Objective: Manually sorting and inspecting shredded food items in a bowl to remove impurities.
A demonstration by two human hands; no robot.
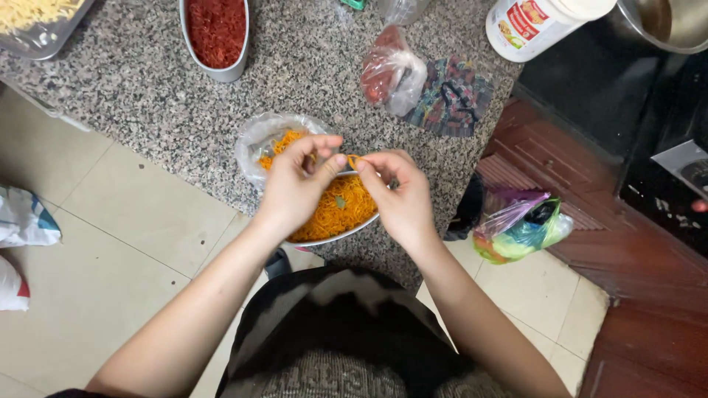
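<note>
Orange shreds are filling a silvery metal bowl, with one small green fleck showing among them, and an orange strand is showing between the left hand and the right hand. The surface is showing a speckled grey, black and white granite pattern. A grey oval dish is holding deep red shreds. A clear tray is showing pale yellow shreds. A white tub is wearing a red and yellow label. A folded cloth is showing a multicoloured plaid. The floor is showing beige tiles.
</note>
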